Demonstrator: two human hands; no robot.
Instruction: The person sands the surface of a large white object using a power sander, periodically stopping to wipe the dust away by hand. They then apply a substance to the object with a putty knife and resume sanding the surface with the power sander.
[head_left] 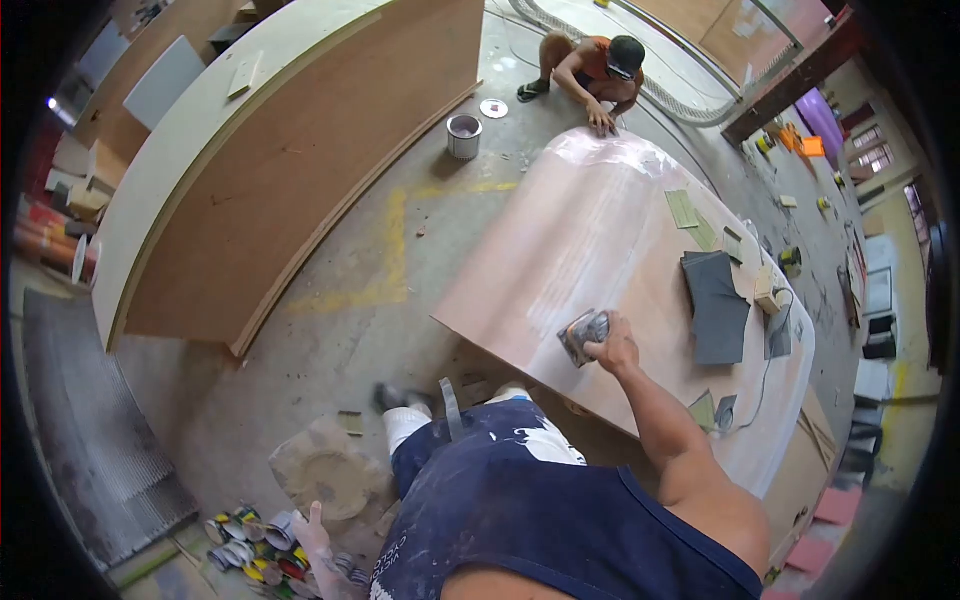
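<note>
My right hand is closed round a dark, scuffed block with a shiny, worn surface. The block is over the near edge of a large wooden panel with pale, pinkish filler smeared along its curve. Dark grey sheets of sandpaper lie on the panel, right of my forearm. Low on the left, my left hand hangs away from the panel with a finger stretched out and pale dust on the skin. Used tins lie on the floor close to it in this view.
A co-worker squats at the panel's far end, hands on its surface. A curved wooden counter stands to the left. Between them are a paint bucket and its lid. A cord runs along the panel's right side.
</note>
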